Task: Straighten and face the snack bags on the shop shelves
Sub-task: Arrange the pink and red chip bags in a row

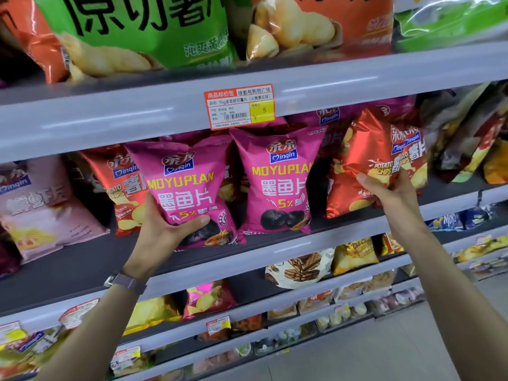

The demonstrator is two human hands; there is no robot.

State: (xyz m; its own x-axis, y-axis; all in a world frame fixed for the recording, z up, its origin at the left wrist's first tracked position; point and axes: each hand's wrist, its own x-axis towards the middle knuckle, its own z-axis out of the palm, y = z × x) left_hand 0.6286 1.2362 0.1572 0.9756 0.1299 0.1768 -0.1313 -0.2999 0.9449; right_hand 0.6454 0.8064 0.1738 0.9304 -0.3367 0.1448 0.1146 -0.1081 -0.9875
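Two magenta Qinqin snack bags stand side by side on the dark middle shelf (82,259). My left hand (167,229) grips the left magenta bag (184,185) near its bottom, thumb across the front. The right magenta bag (277,182) stands upright and untouched. My right hand (390,191) holds a red potato chip bag (368,149) from below, fingers curled round its lower edge; the bag leans to the left. Another red chip bag (123,185) sits behind the left magenta bag.
A pink bag (41,213) lies slanted at the far left. Large green (143,31) and orange (316,23) bags fill the shelf above, whose rail carries a price tag (239,105). Mixed bags crowd the right end (472,138). Lower shelves hold more snacks.
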